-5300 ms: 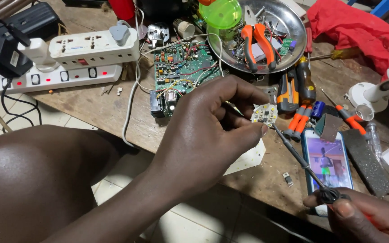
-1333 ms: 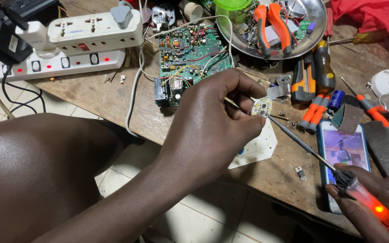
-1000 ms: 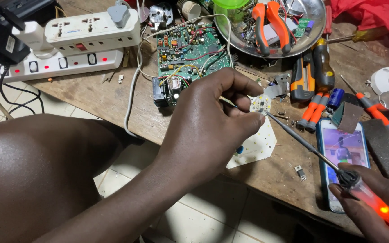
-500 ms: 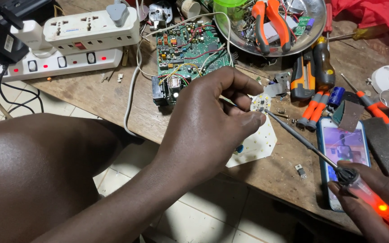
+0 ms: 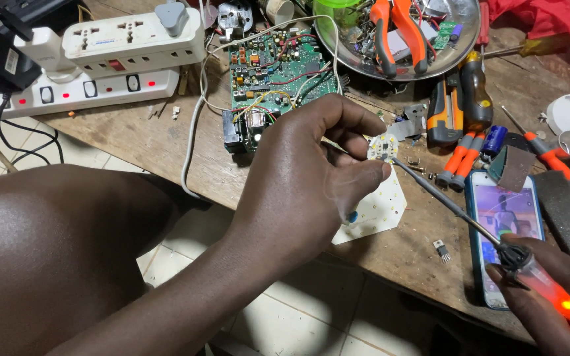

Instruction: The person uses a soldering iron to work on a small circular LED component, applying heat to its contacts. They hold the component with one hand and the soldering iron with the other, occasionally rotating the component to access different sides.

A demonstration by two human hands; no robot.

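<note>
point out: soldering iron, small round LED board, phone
soldering iron (image 5: pixel 443 201), head view, on its metal shaft
round LED board (image 5: pixel 382 147), head view, on its white face
phone (image 5: pixel 504 217), head view, on its lit screen

— What does the room look like?

— A worn wooden table (image 5: pixel 133 135) fills the upper part of the view, its brown surface scratched and stained, its front edge running slantwise from upper left to lower right.

— And below it?

— A floor (image 5: pixel 311 316) of pale square tiles with dark grout lines. Soft, even light falls on the tiles and the wood. No walls or windows are in view.
</note>
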